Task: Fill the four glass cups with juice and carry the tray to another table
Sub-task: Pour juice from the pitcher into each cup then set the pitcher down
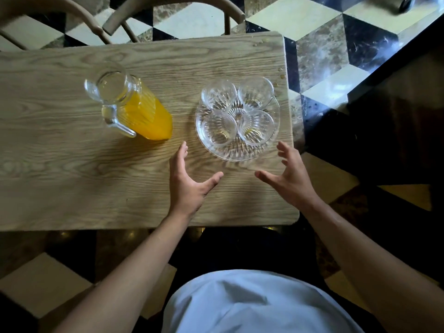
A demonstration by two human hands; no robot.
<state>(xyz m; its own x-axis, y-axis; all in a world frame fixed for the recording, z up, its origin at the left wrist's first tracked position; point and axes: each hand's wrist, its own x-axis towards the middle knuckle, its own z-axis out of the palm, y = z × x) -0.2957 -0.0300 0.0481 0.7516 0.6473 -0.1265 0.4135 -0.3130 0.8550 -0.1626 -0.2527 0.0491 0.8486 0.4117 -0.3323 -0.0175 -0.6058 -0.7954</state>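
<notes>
A round clear glass tray (pixel 230 156) sits near the right end of the wooden table (pixel 72 169). Several empty cut-glass cups stand on it, among them a back-left cup (pixel 218 94), a back-right cup (pixel 255 92) and a front-right cup (pixel 256 127). A glass jug (pixel 129 104) holding orange juice stands left of the tray, its handle toward me. My left hand (pixel 189 181) hovers open just below and left of the tray. My right hand (pixel 290 179) hovers open below and right of it, fingers spread. Neither hand touches anything.
Small juice drops (pixel 281 73) lie on the table near its right edge. Two chair backs (pixel 115 22) stand behind the table. A dark counter edge (pixel 384 68) runs diagonally at the right. The floor is patterned tile.
</notes>
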